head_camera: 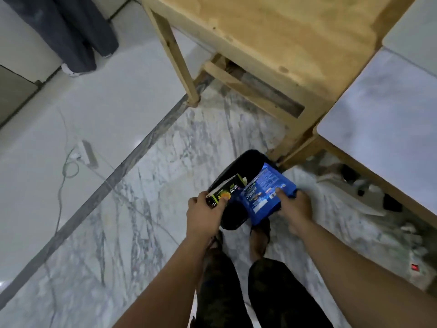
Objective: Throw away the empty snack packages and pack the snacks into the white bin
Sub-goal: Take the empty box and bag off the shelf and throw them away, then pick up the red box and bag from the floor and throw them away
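Note:
A black trash bin [246,162] stands on the marble floor beside a wooden table leg. My left hand [204,213] grips a black and green snack box [227,189] with an orange picture, held over the bin's left rim. My right hand [293,205] grips a flat blue snack package [264,192], thumb on top, held over the bin's right side. Both packages cover much of the bin's opening. The white bin is not in view.
A wooden table [283,43] stands ahead, and a white-topped table [383,114] is on the right. A white power strip [88,153] with cables lies on the floor at left. Dark fabric [71,31] hangs at top left. Clutter sits under the right table.

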